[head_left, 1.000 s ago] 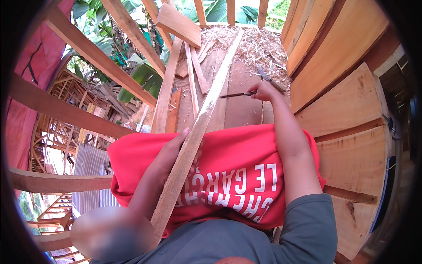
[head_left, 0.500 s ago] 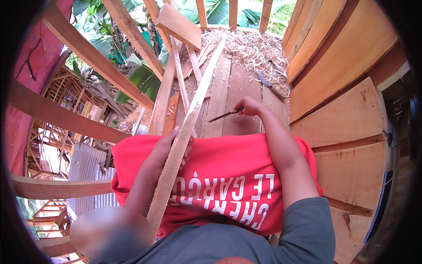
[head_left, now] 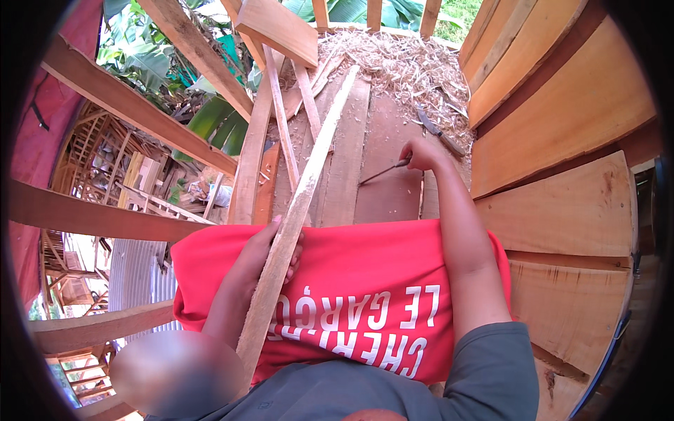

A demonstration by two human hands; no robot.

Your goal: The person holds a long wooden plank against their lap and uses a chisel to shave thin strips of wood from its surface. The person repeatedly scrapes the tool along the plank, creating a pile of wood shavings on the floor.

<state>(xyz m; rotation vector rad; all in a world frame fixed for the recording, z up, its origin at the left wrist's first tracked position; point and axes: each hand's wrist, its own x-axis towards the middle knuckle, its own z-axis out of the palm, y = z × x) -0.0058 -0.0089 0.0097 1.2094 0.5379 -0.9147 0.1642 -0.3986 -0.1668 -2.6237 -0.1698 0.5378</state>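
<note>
Wooden and pale, the long slat lies under our left hand, whose fingers curl around its lower part just above the red cloth across our lap. Its long axis runs diagonally: the near end sits low by our left forearm, and the far end points up and to the right toward the heap of wood shavings. Our right hand is clenched around a thin dark tool, perhaps a pencil or nail; we cannot tell which. That tool points down and to the left, its tip touching the reddish floor plank, well apart from the slat. A knife-like blade lies just beyond the right hand at the edge of the shavings. Stacked boards form the wall on our right.
</note>
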